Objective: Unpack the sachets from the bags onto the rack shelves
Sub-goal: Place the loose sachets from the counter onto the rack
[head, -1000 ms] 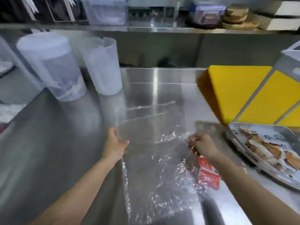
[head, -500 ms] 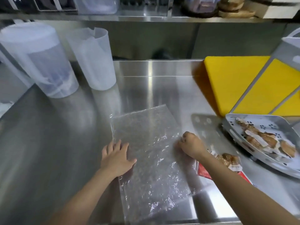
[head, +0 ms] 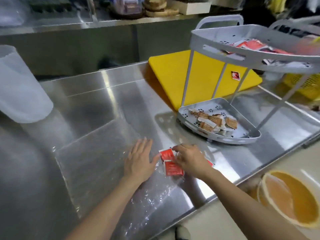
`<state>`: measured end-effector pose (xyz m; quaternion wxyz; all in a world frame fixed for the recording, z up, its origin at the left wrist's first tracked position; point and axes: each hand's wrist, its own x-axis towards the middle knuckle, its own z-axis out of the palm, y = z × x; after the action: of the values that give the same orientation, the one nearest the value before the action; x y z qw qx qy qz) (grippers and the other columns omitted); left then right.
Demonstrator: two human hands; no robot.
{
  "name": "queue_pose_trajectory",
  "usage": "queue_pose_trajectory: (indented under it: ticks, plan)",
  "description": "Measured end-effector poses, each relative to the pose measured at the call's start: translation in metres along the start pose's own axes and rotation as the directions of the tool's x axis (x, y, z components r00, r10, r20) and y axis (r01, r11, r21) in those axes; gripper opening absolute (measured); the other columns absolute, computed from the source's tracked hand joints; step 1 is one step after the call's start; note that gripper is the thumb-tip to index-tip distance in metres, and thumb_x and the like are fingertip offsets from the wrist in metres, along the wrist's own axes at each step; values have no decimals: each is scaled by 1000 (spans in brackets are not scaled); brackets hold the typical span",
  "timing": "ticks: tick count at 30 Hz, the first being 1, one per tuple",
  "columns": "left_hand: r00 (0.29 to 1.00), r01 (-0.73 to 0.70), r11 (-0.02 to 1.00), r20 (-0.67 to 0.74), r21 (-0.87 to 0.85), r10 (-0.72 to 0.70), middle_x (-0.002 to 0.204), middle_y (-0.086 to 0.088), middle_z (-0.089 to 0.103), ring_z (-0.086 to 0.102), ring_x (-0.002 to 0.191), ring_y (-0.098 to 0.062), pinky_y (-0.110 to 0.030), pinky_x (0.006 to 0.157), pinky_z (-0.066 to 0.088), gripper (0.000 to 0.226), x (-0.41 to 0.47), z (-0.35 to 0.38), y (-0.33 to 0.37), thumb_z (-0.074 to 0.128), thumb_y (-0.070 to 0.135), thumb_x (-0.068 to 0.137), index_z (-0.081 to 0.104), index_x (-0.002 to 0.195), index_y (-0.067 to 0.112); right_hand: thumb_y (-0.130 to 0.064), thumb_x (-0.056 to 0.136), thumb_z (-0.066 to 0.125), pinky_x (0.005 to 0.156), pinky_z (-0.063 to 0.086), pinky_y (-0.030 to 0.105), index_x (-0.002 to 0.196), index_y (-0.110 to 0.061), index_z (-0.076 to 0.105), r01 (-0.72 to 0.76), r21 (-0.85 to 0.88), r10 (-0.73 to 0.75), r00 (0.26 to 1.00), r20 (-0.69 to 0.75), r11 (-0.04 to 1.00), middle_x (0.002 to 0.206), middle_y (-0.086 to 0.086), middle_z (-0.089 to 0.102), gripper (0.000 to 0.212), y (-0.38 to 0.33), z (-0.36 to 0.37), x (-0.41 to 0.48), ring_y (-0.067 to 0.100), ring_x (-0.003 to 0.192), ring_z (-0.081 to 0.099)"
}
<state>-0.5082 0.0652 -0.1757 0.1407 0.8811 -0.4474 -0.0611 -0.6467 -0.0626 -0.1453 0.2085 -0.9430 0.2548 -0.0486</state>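
Observation:
A clear plastic bag point(head: 97, 153) lies flat on the steel counter. My left hand point(head: 139, 159) rests palm-down on its right edge, fingers spread. Just right of it lie red sachets point(head: 170, 163), and my right hand point(head: 189, 159) curls over them with fingertips on the top one. The grey two-tier rack stands at the right: its lower shelf point(head: 239, 138) holds several brown sachets point(head: 214, 122), its upper shelf point(head: 225, 54) holds red sachets point(head: 249, 45). One red sachet point(head: 235, 75) lies on the yellow board.
A yellow cutting board point(head: 169, 71) lies behind the rack. A translucent jug point(head: 19, 85) stands at the far left. An orange bin point(head: 290, 196) sits below the counter's front edge at the right. A wall shelf with containers runs along the back.
The bag was lowered and laid flat on the counter. My view swung right, showing the rack's upper shelf. My right hand moved off the bag onto the red sachets.

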Motion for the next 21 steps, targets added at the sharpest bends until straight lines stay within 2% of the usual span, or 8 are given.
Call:
queue_pose_trajectory:
  ticks: [4,8,11,14,17,19,21]
  plan:
    - [999,-5,997,55,71,1,157,0,19,11,145,-17,-35,117,9,86,1,30,0,0,66,75,20,146,22,-30,80,63,95,39,34,121,-17,56,-19,10,18,997,71,1000,122,7,62,44,10,9,-20,25,113,54]
    - [999,-5,992,47,126,-1,156,0,21,13,145,-17,-37,117,10,86,1,39,-4,-1,64,76,23,146,21,-40,76,66,95,29,35,125,-18,51,-144,-53,149,984,98,988,132,7,52,55,15,17,-23,26,122,43]
    - [998,-14,991,60,130,7,157,1,17,9,146,-16,-36,117,8,85,0,39,-6,-3,64,76,19,147,22,-32,73,70,85,38,35,107,-12,56,-213,-4,211,968,133,977,116,11,59,42,14,17,-16,28,107,52]
    - [999,-20,993,51,120,14,157,1,16,8,146,-16,-36,117,6,84,-1,39,-7,-3,64,77,18,147,22,-17,78,67,76,42,32,93,-9,61,-256,213,209,953,221,943,100,11,64,18,11,11,-12,25,91,58]
    - [999,-21,994,47,112,16,158,2,13,5,146,-15,-35,118,3,84,-2,40,-6,-4,64,77,15,147,23,-22,79,69,68,41,29,83,-13,60,-305,365,233,945,229,880,83,3,59,13,6,2,-6,18,81,55]
    - [999,-21,993,43,117,16,158,2,12,4,146,-15,-35,118,3,85,-3,39,-6,-7,64,75,13,147,24,-24,79,69,69,39,27,92,-9,62,-319,331,257,942,218,888,95,8,62,21,0,1,2,21,88,56]
    - [999,-23,991,42,133,18,158,2,11,4,146,-15,-35,118,3,86,-3,38,-7,-9,63,75,12,148,24,-23,79,69,79,41,28,103,-8,59,-355,300,301,930,210,886,109,10,61,30,-7,4,11,24,99,57]
